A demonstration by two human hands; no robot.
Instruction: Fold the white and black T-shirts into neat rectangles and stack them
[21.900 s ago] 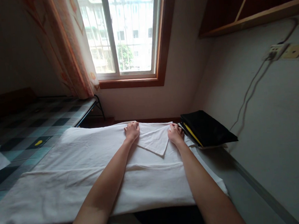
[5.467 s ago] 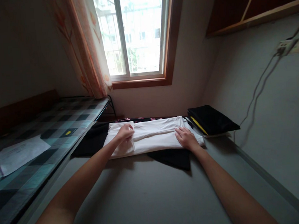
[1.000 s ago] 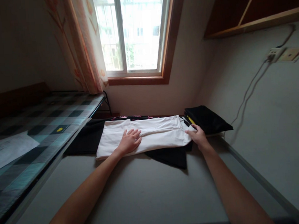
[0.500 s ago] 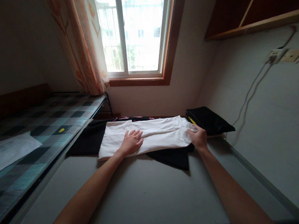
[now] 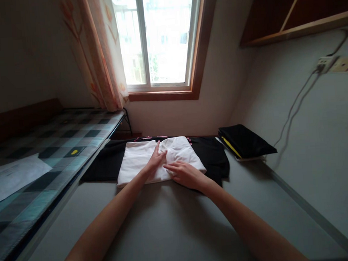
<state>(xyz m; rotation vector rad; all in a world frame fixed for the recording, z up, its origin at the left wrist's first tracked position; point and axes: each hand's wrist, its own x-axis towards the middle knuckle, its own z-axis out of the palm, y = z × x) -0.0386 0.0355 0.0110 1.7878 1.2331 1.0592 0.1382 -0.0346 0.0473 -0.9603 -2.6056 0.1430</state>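
Note:
A white garment (image 5: pixel 136 157) lies folded on top of a spread black garment (image 5: pixel 210 153), on a grey tabletop (image 5: pixel 169 227). Its right part is doubled over toward the middle. My left hand (image 5: pixel 156 161) rests on the white cloth with fingers apart, thumb and index spread. Close beside it, my right hand (image 5: pixel 187 174) lies palm down over the folded-over part, fingers extended toward the left hand. Nothing is gripped in either hand. The palms' undersides are hidden.
To the right, a stack of folded black cloth (image 5: pixel 245 141) with a yellow strip sits by the wall. A bed with a checked mattress (image 5: pixel 51 140) and a paper sheet (image 5: pixel 15 177) stands left. Behind is a window (image 5: pixel 163 39); a cable (image 5: pixel 295 101) hangs at right.
My right hand has moved left, bringing the right end of the white garment over onto its middle, then released it. More of the black garment shows at right. My left hand's fingers have spread.

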